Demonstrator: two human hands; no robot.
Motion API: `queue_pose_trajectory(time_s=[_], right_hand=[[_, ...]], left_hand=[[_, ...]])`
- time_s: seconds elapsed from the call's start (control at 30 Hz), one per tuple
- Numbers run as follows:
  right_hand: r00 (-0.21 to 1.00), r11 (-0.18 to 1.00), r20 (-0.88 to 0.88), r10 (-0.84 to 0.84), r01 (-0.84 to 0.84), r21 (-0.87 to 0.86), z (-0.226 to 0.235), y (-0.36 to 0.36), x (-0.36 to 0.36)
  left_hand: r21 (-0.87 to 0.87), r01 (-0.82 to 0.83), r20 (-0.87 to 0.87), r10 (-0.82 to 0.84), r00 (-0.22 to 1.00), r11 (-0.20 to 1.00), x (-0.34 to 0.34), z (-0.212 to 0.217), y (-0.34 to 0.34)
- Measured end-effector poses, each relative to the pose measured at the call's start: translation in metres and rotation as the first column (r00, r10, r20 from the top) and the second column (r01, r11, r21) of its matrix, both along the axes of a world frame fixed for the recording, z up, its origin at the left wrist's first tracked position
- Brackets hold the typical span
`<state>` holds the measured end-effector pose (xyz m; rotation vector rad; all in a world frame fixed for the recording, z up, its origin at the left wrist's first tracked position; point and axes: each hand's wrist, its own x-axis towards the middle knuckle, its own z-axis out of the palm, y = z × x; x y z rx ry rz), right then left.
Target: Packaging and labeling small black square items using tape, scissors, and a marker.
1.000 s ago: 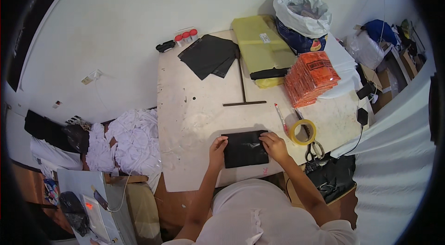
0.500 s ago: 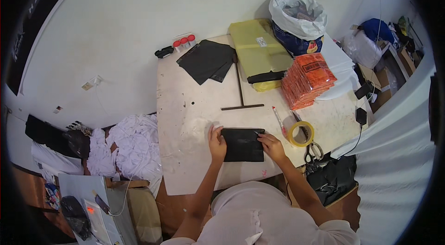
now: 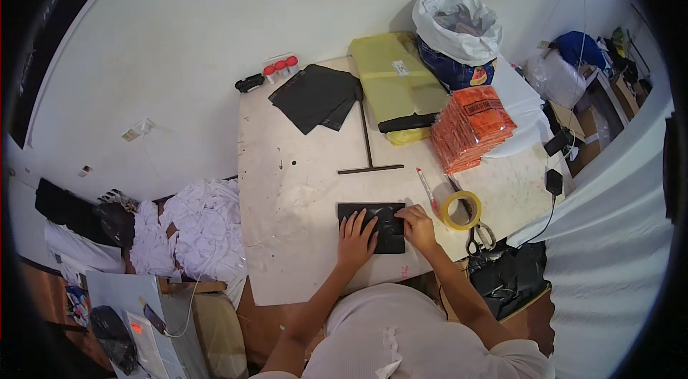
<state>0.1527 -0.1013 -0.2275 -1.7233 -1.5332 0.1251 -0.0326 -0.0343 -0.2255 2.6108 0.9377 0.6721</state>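
Observation:
A flat black plastic packet [image 3: 389,236] lies near the table's front edge. My left hand [image 3: 355,241] rests on its left half with the fingers spread flat. At the packet's upper right edge, my right hand [image 3: 418,226] has its thumb and fingertips pinched together. What sits between those fingertips is too small to tell. To the right of that hand are a roll of yellow tape [image 3: 461,210], a pair of scissors [image 3: 481,236] and a thin red-and-white pen-like tool [image 3: 427,189].
Farther back lie a dark T-shaped bar [image 3: 370,167], loose black sheets [image 3: 315,98], a yellow-wrapped bundle [image 3: 394,78] and a stack of orange packets [image 3: 473,128]. A white-and-blue sack [image 3: 459,39] stands behind them. White cloth [image 3: 208,225] is heaped left of the table [image 3: 279,264].
My left hand has moved from the packet's left edge onto its top and flattened there. My right hand stays at the right edge. The whole view has shifted slightly.

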Motion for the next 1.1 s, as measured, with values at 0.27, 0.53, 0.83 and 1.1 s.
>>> queue_pose_trajectory(time_s=[0.27,0.53,0.83,1.1], right_hand=[[0.989,0.987,0.032,-0.145,0.147,-0.07,0.001,0.011,0.016],[0.989,0.987,0.044,-0.145,0.141,0.076,0.018,0.11,0.018],[0.94,0.87,0.202,-0.274,0.332,-0.364,-0.014,0.162,0.009],[0.977,0.871,0.035,-0.212,0.205,-0.446,0.007,0.146,0.006]], left_hand=[[-0.014,-0.027,0.018,0.027,0.999,1.0,0.002,0.002,-0.001],[0.035,-0.05,-0.04,0.051,0.998,0.998,0.001,0.003,-0.002],[0.033,-0.09,-0.032,0.091,0.995,0.995,0.013,0.001,0.003],[0.069,-0.112,-0.023,0.114,0.993,0.991,0.019,0.002,0.013]])
